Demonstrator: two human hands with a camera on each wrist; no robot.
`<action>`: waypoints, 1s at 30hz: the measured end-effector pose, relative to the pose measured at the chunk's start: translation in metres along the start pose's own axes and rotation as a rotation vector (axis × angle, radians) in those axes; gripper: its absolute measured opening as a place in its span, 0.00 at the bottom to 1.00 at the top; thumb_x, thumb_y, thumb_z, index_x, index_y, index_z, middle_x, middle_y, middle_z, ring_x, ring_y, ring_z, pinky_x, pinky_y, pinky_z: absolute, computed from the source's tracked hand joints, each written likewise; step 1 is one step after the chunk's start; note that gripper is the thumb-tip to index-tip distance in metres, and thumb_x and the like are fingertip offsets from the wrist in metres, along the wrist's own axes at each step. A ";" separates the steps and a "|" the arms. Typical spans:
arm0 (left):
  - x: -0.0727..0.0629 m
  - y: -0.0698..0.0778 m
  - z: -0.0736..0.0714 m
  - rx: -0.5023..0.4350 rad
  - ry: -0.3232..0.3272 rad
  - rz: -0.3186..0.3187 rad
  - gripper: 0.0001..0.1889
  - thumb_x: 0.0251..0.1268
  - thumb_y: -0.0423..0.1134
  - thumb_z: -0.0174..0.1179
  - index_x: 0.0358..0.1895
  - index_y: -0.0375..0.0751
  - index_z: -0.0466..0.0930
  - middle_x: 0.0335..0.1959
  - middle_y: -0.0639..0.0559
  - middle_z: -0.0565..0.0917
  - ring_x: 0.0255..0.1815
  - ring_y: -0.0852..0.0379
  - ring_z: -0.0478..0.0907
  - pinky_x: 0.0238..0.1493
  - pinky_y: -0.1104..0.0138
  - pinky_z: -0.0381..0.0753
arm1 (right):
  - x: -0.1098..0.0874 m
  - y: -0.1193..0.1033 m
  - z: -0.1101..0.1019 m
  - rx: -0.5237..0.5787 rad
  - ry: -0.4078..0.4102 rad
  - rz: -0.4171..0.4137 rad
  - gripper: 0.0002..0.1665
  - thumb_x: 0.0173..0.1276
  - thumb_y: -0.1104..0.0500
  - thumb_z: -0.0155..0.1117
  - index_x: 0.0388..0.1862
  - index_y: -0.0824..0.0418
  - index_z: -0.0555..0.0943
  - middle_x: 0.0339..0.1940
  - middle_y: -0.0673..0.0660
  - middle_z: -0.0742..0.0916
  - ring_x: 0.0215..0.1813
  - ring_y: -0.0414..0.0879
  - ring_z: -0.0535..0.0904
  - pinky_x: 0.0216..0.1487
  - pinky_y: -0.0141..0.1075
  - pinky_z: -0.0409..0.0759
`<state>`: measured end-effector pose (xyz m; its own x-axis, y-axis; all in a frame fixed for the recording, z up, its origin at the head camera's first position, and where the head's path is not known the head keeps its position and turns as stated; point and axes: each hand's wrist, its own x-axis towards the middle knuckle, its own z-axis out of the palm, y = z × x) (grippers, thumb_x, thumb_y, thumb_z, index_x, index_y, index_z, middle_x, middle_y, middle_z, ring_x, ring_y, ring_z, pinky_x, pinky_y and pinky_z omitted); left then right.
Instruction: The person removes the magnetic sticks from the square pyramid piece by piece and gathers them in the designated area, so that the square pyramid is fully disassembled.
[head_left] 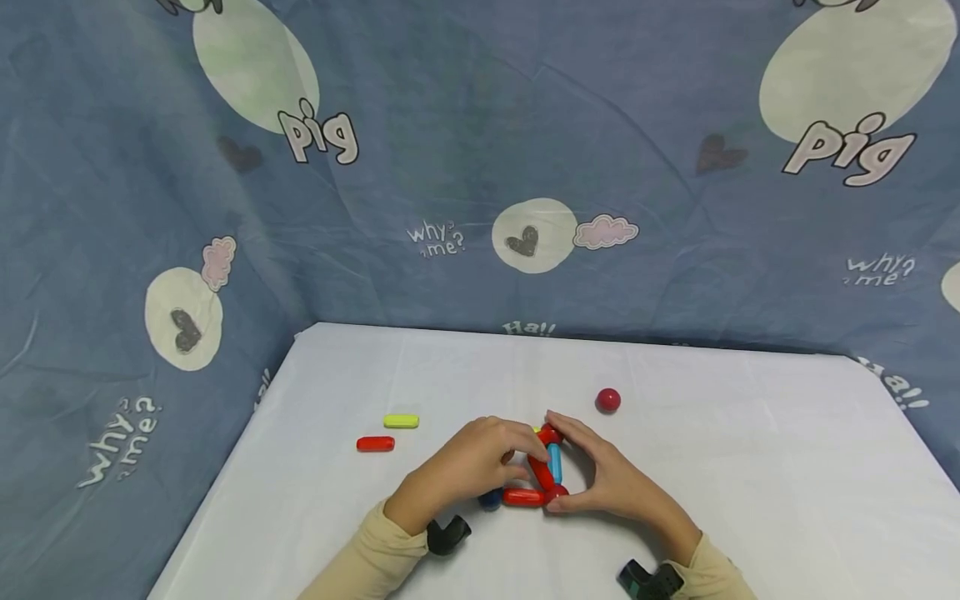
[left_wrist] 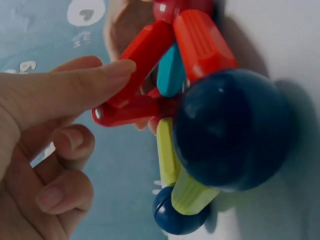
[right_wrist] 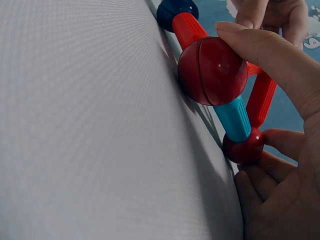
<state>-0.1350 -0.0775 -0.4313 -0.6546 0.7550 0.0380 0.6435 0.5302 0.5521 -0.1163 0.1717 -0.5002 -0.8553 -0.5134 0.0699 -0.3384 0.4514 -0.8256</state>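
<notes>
A frame of magnetic-looking rods and balls lies on the white table. In the left wrist view, a red rod slants up from the frame and meets another red rod at their raised ends. My left hand pinches this meeting point between thumb and fingers. My right hand spans the frame's right side, its thumb on a near red ball and its fingers by a far red ball. A light blue rod joins these balls. Dark blue balls and yellow-green rods form the other side.
A loose red ball lies beyond my right hand. To the left are a loose yellow rod and a loose red rod. A blue printed cloth hangs behind the table.
</notes>
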 end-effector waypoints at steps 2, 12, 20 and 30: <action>0.000 0.002 0.001 0.070 0.008 0.013 0.12 0.62 0.38 0.74 0.49 0.51 0.91 0.49 0.63 0.90 0.50 0.65 0.85 0.55 0.67 0.83 | 0.000 -0.001 0.000 0.004 -0.002 0.004 0.64 0.52 0.40 0.84 0.83 0.50 0.61 0.82 0.54 0.68 0.81 0.60 0.64 0.74 0.67 0.64; -0.001 0.003 0.013 0.266 0.083 0.091 0.11 0.62 0.34 0.73 0.46 0.54 0.90 0.44 0.64 0.87 0.39 0.67 0.83 0.42 0.76 0.81 | 0.000 0.000 0.000 -0.009 -0.006 0.010 0.64 0.52 0.39 0.83 0.83 0.50 0.60 0.83 0.52 0.68 0.81 0.58 0.64 0.74 0.67 0.64; 0.000 -0.001 0.012 0.144 0.043 0.052 0.09 0.64 0.40 0.73 0.46 0.53 0.90 0.45 0.64 0.88 0.44 0.69 0.83 0.49 0.76 0.81 | 0.001 -0.002 0.000 0.010 -0.017 0.017 0.63 0.53 0.40 0.83 0.83 0.49 0.60 0.82 0.53 0.68 0.82 0.60 0.63 0.74 0.69 0.63; 0.000 -0.002 0.005 0.044 -0.019 -0.031 0.15 0.61 0.47 0.75 0.51 0.50 0.90 0.47 0.61 0.91 0.47 0.68 0.85 0.57 0.68 0.81 | 0.001 0.000 0.001 0.002 -0.017 0.017 0.62 0.54 0.42 0.83 0.83 0.49 0.60 0.83 0.54 0.68 0.82 0.61 0.61 0.73 0.71 0.62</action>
<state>-0.1340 -0.0767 -0.4362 -0.6671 0.7449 0.0054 0.6403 0.5697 0.5153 -0.1167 0.1706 -0.5002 -0.8539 -0.5184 0.0462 -0.3230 0.4584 -0.8280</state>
